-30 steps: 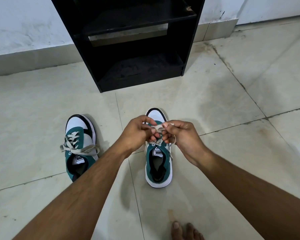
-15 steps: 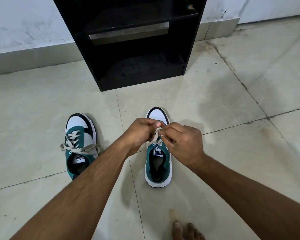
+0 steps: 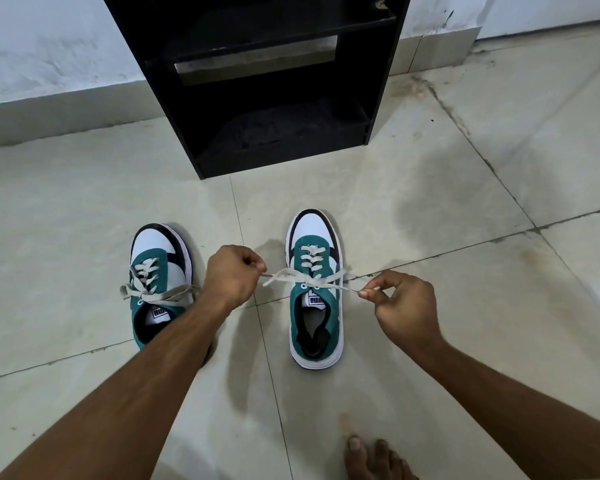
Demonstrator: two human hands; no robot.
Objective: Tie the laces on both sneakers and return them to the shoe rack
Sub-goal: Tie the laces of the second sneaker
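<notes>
Two teal, white and black sneakers stand on the floor, toes toward the rack. The right sneaker [image 3: 314, 289] has its beige laces [image 3: 305, 277] stretched sideways across the tongue. My left hand [image 3: 231, 275] pinches the lace end to the left of that shoe. My right hand [image 3: 400, 304] pinches the other end to its right. The left sneaker [image 3: 158, 271] stands apart, its laces [image 3: 160, 294] knotted in a loose bow, its heel hidden behind my left forearm. The black shoe rack [image 3: 274, 81] stands against the wall beyond both shoes, its lower shelves bare.
Pale floor tiles [image 3: 465, 168] with dark grout lines spread all around. A white wall with a skirting strip [image 3: 49, 109] runs behind the rack. A bare foot [image 3: 371, 459] shows at the bottom edge, near the right sneaker's heel.
My hands were together over the right sneaker's tongue, working the laces. Now they have pulled apart to either side, drawing the lace ends out taut.
</notes>
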